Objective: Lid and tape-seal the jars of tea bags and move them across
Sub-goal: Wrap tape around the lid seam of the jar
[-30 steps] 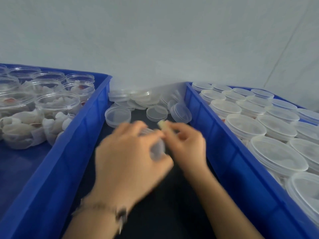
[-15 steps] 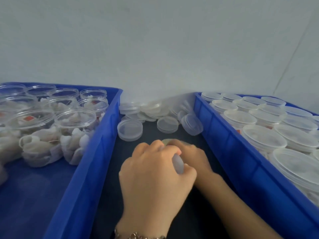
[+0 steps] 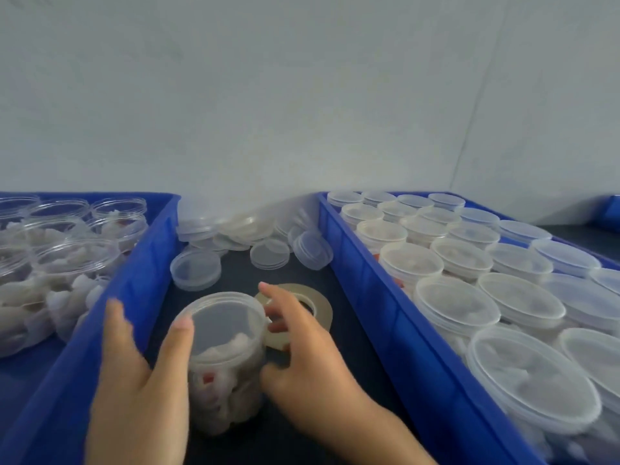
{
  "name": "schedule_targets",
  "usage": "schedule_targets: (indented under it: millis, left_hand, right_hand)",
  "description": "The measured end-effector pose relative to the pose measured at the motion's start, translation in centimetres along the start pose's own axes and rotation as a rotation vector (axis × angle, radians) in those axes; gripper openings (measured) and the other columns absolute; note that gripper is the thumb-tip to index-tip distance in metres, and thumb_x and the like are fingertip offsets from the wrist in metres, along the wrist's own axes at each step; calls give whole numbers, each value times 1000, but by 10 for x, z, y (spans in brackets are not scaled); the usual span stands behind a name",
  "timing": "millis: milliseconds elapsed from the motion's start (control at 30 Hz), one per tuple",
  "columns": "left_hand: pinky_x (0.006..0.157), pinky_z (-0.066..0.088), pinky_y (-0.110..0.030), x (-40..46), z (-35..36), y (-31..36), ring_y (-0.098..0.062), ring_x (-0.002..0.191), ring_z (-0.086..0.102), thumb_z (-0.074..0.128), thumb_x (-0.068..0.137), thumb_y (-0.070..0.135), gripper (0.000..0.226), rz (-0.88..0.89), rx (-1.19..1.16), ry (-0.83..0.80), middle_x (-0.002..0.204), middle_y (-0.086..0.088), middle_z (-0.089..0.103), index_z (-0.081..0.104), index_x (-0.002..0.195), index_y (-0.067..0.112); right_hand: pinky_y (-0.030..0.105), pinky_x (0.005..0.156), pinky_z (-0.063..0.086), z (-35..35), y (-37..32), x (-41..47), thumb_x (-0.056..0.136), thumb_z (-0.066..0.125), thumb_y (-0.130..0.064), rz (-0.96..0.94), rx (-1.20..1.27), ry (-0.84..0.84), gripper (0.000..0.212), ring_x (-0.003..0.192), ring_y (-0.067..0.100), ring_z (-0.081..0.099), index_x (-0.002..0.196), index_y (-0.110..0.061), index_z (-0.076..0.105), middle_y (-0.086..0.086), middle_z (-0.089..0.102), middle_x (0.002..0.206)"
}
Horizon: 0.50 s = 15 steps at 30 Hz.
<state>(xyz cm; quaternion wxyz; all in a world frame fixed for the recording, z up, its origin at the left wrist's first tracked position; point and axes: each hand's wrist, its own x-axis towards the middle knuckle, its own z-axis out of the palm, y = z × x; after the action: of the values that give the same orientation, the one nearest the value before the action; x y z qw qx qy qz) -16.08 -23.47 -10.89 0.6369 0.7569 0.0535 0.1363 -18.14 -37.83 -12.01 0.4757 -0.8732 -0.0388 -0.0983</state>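
Lidded jar [image 3: 224, 360] upright between both hands. Left hand [image 3: 141, 391] cupping its left side, thumb on lid rim. Right hand [image 3: 302, 357] fingers spread loose, touching jar's right side over tape roll [image 3: 302, 305].

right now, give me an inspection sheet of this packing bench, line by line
surface: dark table top between two blue bins.
job's things: lidded jar of tea bags upright on the table; tape roll flat, just behind it; open jars in the left bin; lidded jars in the right bin.
clutter: loose lids heaped at the back by the wall.
grippers: left hand holds the jar's side, thumb at the lid rim; right hand at the jar's other side, fingers over the tape roll, blurred.
cables: nothing seen.
surroundings: plain pale wall.
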Motion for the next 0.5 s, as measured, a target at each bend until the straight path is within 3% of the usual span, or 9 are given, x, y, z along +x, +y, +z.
schedule_targets:
  millis: [67,100,167,200,333,400,467,500]
  left_hand:
    - [109,25,-39,-8,3,-1,-23,130,41,55,92,38,60,-173,-19,-97,145,-1,44,32,146,27]
    - [97,31,-34,-11,6,-1,-19,115,51,53,94,31,44,-179,-33,-132,128,1,57,45,137,24]
    - [74,32,-31,-16,11,2,-6,81,52,53,94,23,16,-139,-69,-157,91,11,59,55,109,27]
    - [71,33,-31,-18,14,2,-7,77,51,53,94,22,11,-130,-81,-155,85,11,57,54,102,30]
    - [71,40,-33,-13,22,17,-15,80,57,51,92,32,19,-41,-80,-101,88,6,61,57,110,30]
    - [68,47,-35,-2,29,42,-13,85,63,52,87,46,28,75,-165,-138,96,5,67,60,110,33]
    - [80,52,-41,16,43,73,-15,102,63,51,77,51,58,142,-276,-226,119,-3,63,51,130,26]
    - [80,53,-34,25,53,89,-6,100,62,52,80,46,64,171,-298,-243,125,-2,59,42,138,22]
  right_hand:
    - [24,107,29,6,-10,-12,69,72,-35,-3,18,-124,106,131,-9,25,139,-57,-3,-26,23,144]
    - [23,108,25,9,-13,-13,69,76,-38,-4,-5,-147,115,134,-8,20,136,-61,-14,-28,16,146]
    - [18,106,24,16,-18,-10,74,77,-34,13,-45,-94,117,136,-3,21,138,-56,-18,-23,15,149]
    - [16,102,25,17,-21,-8,77,74,-34,24,-51,-35,109,135,0,25,144,-49,-12,-19,19,149]
    - [19,86,35,7,-37,1,79,67,-41,-88,-168,165,68,120,9,45,138,-38,32,-14,43,133]
    - [21,82,32,-11,-53,14,76,68,-38,-106,-155,271,67,119,11,45,136,-40,38,-13,47,132]
    - [20,80,29,-37,-70,40,77,70,-35,-113,-185,418,69,121,13,46,139,-37,39,-10,50,134]
    - [20,80,31,-52,-78,55,78,72,-34,-116,-227,499,70,121,14,48,140,-34,40,-8,52,134]
